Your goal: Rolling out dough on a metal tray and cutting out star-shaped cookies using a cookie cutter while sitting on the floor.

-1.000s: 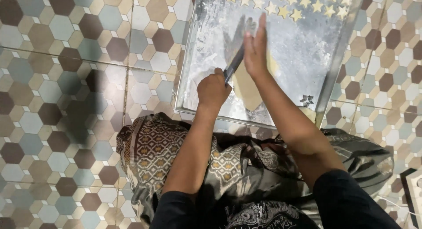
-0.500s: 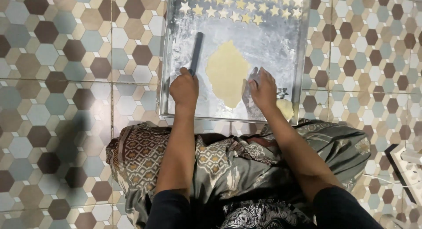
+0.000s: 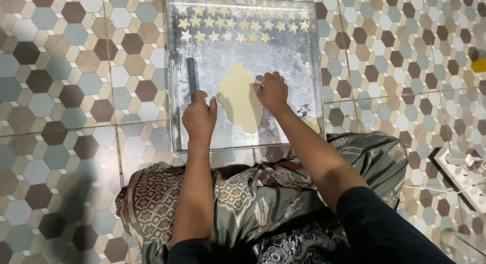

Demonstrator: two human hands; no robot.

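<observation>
While our left hand (image 3: pixel 199 117) grips the near end of the dark rolling pin (image 3: pixel 192 78), parked clear of the dough, our right hand (image 3: pixel 272 91) presses loosely curled fingers on the flat dough (image 3: pixel 240 98) mid-tray (image 3: pixel 177 92), holding nothing; star cutouts (image 3: pixel 238 25) line the far edge.

I saw open floured metal on the tray (image 3: pixel 304 66) between the star cut-outs (image 3: pixel 228 31) along its far edge and the dough sheet (image 3: pixel 240 99) at its middle. The dark rolling pin (image 3: pixel 192 77) blocked the tray's left strip. My left hand (image 3: pixel 199 117) and right hand (image 3: pixel 272 91) flanked the dough. A dough lump (image 3: pixel 313 124) sat at the tray's near right corner.
</observation>
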